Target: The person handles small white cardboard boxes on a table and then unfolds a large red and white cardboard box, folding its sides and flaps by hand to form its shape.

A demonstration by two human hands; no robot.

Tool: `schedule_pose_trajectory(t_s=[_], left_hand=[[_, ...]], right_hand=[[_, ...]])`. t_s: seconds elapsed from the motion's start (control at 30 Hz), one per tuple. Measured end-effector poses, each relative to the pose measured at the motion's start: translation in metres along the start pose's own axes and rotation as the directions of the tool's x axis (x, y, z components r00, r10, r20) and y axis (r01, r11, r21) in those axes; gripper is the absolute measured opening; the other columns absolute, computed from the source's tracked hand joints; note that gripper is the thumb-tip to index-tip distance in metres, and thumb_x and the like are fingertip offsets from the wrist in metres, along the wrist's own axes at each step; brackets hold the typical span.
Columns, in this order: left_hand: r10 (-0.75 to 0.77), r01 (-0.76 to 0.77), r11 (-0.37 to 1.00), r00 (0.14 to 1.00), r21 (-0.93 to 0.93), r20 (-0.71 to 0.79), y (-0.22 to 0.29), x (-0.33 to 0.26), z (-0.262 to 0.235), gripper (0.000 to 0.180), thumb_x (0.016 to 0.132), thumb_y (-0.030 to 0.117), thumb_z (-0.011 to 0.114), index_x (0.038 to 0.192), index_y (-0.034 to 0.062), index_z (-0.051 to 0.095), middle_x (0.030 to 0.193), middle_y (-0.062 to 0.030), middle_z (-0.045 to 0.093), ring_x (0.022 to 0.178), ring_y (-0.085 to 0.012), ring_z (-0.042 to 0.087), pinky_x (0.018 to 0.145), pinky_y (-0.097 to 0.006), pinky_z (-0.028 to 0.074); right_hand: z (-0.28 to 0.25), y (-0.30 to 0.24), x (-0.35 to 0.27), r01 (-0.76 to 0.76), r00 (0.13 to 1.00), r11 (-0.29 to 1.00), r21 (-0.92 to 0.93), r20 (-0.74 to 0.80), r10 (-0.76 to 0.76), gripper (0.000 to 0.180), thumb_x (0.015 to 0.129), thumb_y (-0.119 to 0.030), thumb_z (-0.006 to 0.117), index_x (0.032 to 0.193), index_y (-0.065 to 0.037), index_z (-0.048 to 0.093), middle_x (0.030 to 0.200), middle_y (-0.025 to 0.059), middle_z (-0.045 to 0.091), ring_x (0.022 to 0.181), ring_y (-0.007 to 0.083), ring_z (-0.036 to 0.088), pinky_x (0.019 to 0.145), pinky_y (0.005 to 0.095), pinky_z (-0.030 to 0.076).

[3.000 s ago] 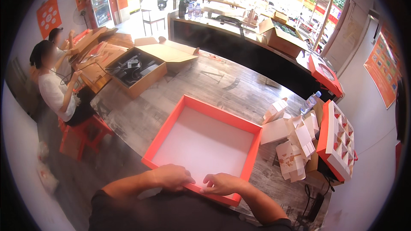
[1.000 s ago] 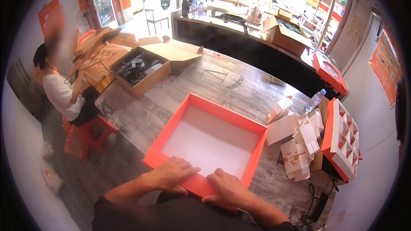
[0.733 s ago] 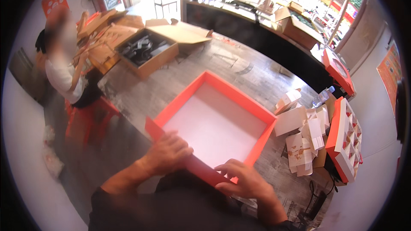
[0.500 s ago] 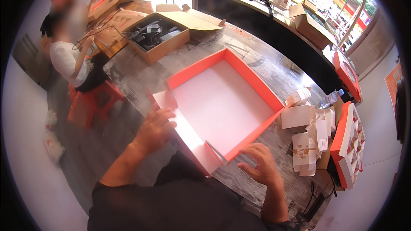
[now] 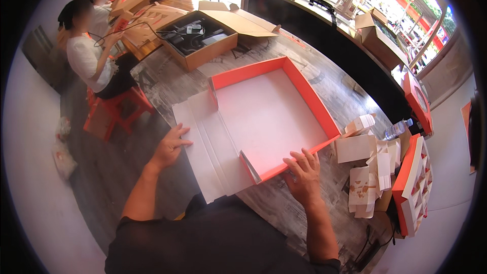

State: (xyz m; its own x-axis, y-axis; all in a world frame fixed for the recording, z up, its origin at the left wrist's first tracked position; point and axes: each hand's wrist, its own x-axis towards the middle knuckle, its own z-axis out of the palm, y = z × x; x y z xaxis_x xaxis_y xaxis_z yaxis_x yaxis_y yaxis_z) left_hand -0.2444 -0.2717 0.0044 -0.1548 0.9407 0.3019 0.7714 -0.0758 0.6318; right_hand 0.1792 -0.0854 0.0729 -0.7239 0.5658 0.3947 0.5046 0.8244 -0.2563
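A shallow red cardboard box with a white inside lies unfolded on the table before me. Three of its walls stand up, while the near left side lies flat as a creased white flap. Two short end tabs stand at the corners beside that flap. My left hand is open at the flap's outer edge, fingers apart and fingertips at the cardboard. My right hand is closed over the near right wall, fingers bent over its top edge and thumb on the outer side.
A brown carton with black devices and cables stands at the back of the table. White small boxes, a bottle and a red box with a divided white insert crowd the right side. Two people are at the far left.
The near left flap, raised and folded before, now lies flat outward. My left hand has moved off to its outer edge. My right hand has moved up onto the near right wall.
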Motion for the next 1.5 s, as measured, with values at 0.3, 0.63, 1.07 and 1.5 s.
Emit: schedule_pose_trajectory(t_s=[0.3, 0.63, 1.07, 1.5], left_hand=[[-0.079, 0.054, 0.957, 0.994, 0.287, 0.077, 0.052, 0.035, 0.002, 0.041, 0.091, 0.031, 0.070, 0.123, 0.0061, 0.066, 0.132, -0.0162, 0.063, 0.129, -0.0377, 0.054, 0.115, -0.051, 0.036], [-0.119, 0.093, 0.988, 0.968, 0.124, 0.221, 0.046, 0.031, -0.006, 0.062, 0.092, 0.044, 0.073, 0.136, 0.0033, 0.058, 0.145, -0.0195, 0.053, 0.137, -0.0364, 0.048, 0.115, -0.043, 0.038], [0.002, 0.043, 0.921, 0.993, 0.387, -0.116, 0.028, 0.018, 0.045, 0.070, 0.083, 0.055, 0.074, 0.130, 0.0046, 0.061, 0.148, -0.0200, 0.051, 0.141, -0.0400, 0.043, 0.118, -0.057, 0.030], [0.032, 0.039, 0.917, 0.985, 0.398, -0.171, 0.027, 0.017, 0.049, 0.066, 0.082, 0.052, 0.075, 0.129, 0.0069, 0.063, 0.148, -0.0181, 0.052, 0.141, -0.0388, 0.044, 0.118, -0.057, 0.029]], right_hand=[[0.031, -0.035, 0.010, 0.110, 0.992, 0.991, 0.073, -0.066, -0.105, 0.029, 0.081, -0.013, 0.071, 0.110, -0.018, 0.072, 0.108, -0.0031, 0.069, 0.107, 0.0220, 0.060, 0.113, 0.0547, 0.033], [0.025, -0.055, 0.016, 0.107, 0.993, 0.974, 0.198, -0.071, -0.094, 0.024, 0.081, -0.014, 0.075, 0.105, -0.014, 0.069, 0.111, 0.0009, 0.071, 0.106, 0.0222, 0.064, 0.103, 0.0463, 0.041], [-0.005, 0.030, 0.072, -0.144, 0.986, 0.980, -0.138, -0.106, 0.130, 0.044, 0.077, -0.024, 0.084, 0.111, -0.008, 0.060, 0.129, 0.0174, 0.058, 0.122, 0.0387, 0.054, 0.096, 0.0500, 0.046], [-0.007, 0.059, 0.101, -0.480, 0.810, 0.855, -0.198, 0.273, 0.518, 0.045, 0.080, -0.016, 0.074, 0.118, -0.009, 0.051, 0.119, 0.0225, 0.056, 0.113, 0.0420, 0.062, 0.093, 0.0492, 0.052]])
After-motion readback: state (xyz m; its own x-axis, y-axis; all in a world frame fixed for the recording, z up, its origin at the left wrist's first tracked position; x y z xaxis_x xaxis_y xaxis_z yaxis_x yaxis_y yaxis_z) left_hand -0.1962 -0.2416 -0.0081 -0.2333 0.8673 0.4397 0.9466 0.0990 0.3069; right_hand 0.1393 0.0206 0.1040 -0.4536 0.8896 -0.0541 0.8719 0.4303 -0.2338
